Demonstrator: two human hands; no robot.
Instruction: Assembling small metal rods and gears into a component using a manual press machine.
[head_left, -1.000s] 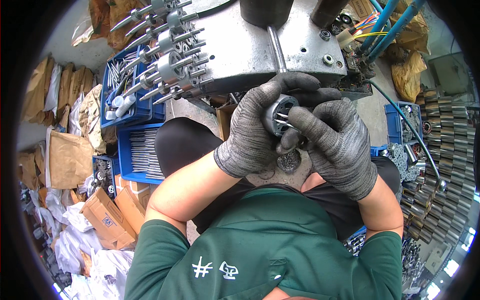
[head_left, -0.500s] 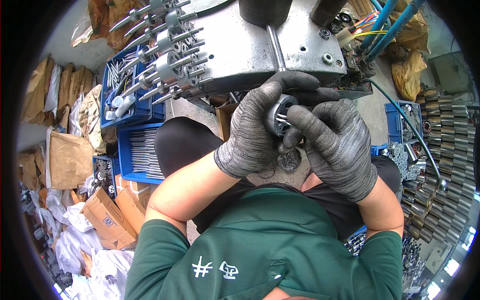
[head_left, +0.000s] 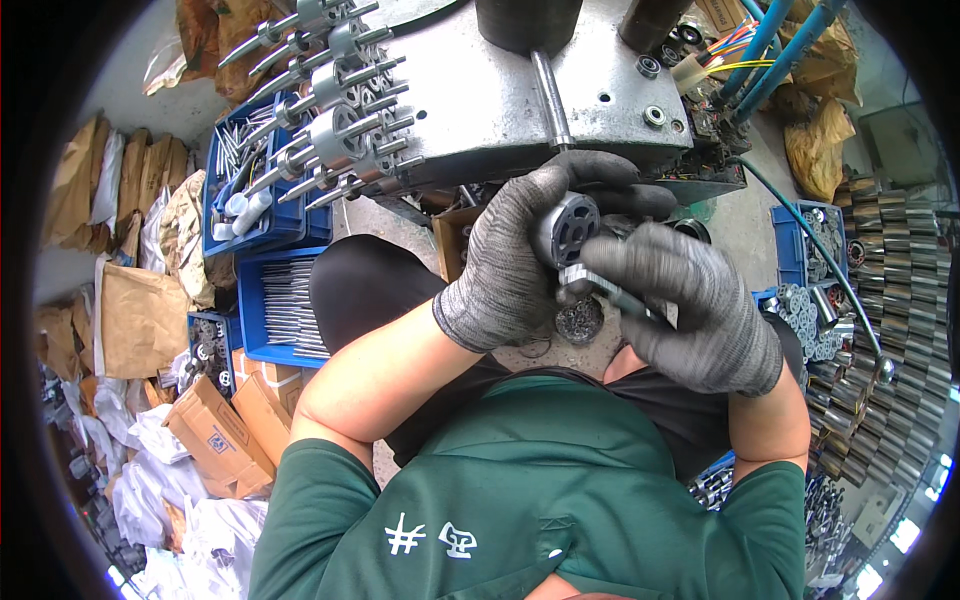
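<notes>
Gripping a round rotor (head_left: 566, 228), left hand (head_left: 510, 265) closes around it below the counter (head_left: 500, 100); right hand (head_left: 690, 305) pinches a pin (head_left: 600, 285) at its face. Finished rotors (head_left: 335, 135) lie on the counter, loose pins (head_left: 292, 310) remain in a blue bin.

1. The left hand (head_left: 505, 265) in a grey glove grips a round metal part with holes (head_left: 566, 228)
2. The right hand (head_left: 700, 310) holds a thin metal pin (head_left: 600, 287) against it
3. Blue bins of rods (head_left: 285, 300) sit at the left
</notes>
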